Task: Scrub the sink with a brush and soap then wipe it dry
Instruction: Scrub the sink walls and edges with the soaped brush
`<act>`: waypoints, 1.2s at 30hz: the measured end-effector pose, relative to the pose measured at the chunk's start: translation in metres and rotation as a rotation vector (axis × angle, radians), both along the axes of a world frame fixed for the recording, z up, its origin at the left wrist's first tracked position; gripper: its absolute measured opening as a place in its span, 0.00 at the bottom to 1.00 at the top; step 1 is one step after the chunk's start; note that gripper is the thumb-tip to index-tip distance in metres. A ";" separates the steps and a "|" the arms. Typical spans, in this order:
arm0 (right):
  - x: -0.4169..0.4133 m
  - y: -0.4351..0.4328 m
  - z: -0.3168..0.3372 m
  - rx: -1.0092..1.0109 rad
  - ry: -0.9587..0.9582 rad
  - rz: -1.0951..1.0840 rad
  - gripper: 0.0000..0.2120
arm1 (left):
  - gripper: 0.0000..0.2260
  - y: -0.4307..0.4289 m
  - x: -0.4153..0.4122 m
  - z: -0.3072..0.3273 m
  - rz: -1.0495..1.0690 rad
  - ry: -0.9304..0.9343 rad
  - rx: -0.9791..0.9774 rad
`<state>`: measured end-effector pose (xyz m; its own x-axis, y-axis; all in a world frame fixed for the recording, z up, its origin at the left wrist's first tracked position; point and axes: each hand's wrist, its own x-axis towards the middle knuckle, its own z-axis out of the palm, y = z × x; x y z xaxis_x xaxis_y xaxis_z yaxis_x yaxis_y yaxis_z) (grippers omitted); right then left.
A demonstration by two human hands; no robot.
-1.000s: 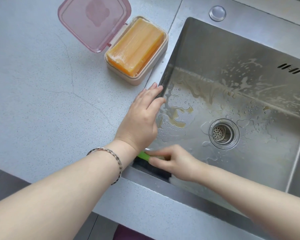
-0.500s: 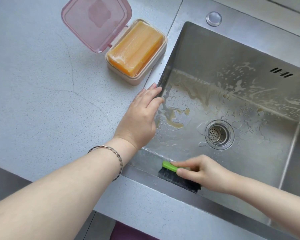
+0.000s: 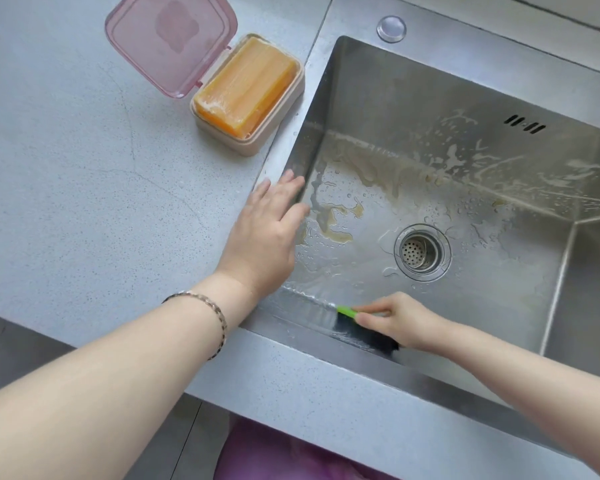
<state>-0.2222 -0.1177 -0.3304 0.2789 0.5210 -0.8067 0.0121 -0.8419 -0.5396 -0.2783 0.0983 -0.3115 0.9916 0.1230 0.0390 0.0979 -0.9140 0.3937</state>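
Observation:
The steel sink (image 3: 430, 98) is wet, with brownish soapy streaks on its floor and back wall. My right hand (image 3: 395, 320) grips a green-handled brush (image 3: 364, 332) whose black bristles press against the sink's near wall. My left hand (image 3: 267, 230) rests flat, fingers straight, on the sink's left rim. An orange soap bar (image 3: 246, 88) lies in a beige box with its pink lid (image 3: 170, 39) swung open, on the counter left of the sink.
The round drain strainer (image 3: 421, 252) sits mid-floor. Overflow slots (image 3: 523, 124) mark the back wall, and a round cap (image 3: 391, 28) sits on the rim behind. Grey speckled counter (image 3: 66, 168) spreads to the left. Something purple (image 3: 291, 459) shows below the counter's front edge.
My right hand has swept the brush rightwards along the near wall, from the near left corner toward the middle. My left hand stays on the left rim.

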 end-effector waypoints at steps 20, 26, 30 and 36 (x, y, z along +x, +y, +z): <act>0.003 -0.019 -0.049 -0.176 0.036 -0.091 0.09 | 0.11 -0.039 -0.030 -0.007 0.289 0.333 -0.066; -0.005 0.020 -0.048 0.014 0.064 -0.083 0.11 | 0.10 -0.039 -0.029 -0.004 0.293 0.336 -0.096; 0.004 -0.029 -0.060 -0.263 0.002 -0.080 0.10 | 0.09 -0.039 -0.027 0.000 0.270 0.377 -0.112; -0.009 0.058 -0.071 0.011 0.058 -0.067 0.12 | 0.08 -0.037 -0.027 0.000 0.232 0.384 -0.106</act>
<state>-0.2315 -0.0594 -0.4017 0.2666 0.5114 -0.8170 -0.0760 -0.8338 -0.5467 -0.3054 0.0614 -0.3112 0.8776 0.3272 -0.3503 0.4522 -0.8075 0.3788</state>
